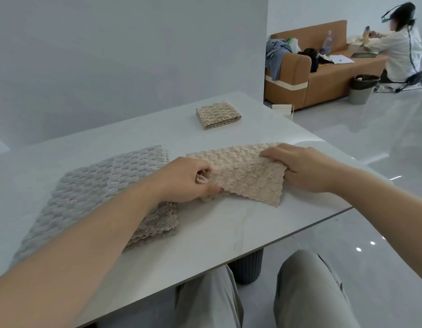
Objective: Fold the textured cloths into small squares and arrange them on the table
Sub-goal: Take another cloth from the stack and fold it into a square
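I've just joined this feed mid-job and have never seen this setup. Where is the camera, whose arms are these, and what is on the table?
There is no machine here: a person works with bare hands. The single picture comes from a camera worn on their head, looking forward and down over the table. The left hand and right hand each grip one end of a beige cloth, apparently mid-fold. Left of it lies a pile of flat cloths, grey on top. Farther back sits one folded square. In the background, another person sits by a sofa.
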A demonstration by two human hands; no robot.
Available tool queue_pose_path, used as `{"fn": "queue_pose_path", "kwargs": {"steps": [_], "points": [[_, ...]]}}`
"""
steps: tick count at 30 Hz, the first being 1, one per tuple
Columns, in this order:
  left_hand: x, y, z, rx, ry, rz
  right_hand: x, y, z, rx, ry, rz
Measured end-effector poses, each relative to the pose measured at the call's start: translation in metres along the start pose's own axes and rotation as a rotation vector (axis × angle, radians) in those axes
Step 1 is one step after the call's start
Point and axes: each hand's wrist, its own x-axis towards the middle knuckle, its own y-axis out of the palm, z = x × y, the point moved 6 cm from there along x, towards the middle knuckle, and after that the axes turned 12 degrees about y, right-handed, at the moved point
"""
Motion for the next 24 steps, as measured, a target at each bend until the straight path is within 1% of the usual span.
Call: {"fn": "queue_pose_path", "kwargs": {"steps": [3, 6, 11, 14, 17, 20, 21, 24], "points": [[-0.006, -0.003, -0.001, 0.019, -0.004, -0.028, -0.003, 0.008, -0.005, 0.023, 0.036, 0.035], [-0.009, -0.006, -0.002, 0.032, -0.009, -0.043, -0.006, 0.007, -0.007, 0.091, 0.038, -0.021], [-0.013, -0.010, -0.007, -0.044, -0.052, -0.040, -0.010, 0.012, -0.002, 0.088, -0.013, -0.078], [-0.016, -0.012, -0.012, -0.024, -0.024, -0.060, -0.014, 0.006, 0.006, 0.146, 0.014, -0.093], [-0.020, -0.012, -0.012, -0.076, -0.018, -0.075, -0.017, 0.002, 0.000, 0.291, 0.145, -0.118], [-0.026, -0.011, -0.011, -0.223, -0.069, -0.082, -0.018, 0.000, -0.009, 0.404, 0.149, -0.242], [-0.028, -0.009, -0.009, -0.246, -0.077, -0.060, -0.018, -0.002, -0.014, 0.475, 0.162, -0.278], [-0.033, -0.013, -0.010, -0.318, -0.087, -0.077, -0.017, -0.008, -0.028, 0.830, 0.225, -0.285]]}}
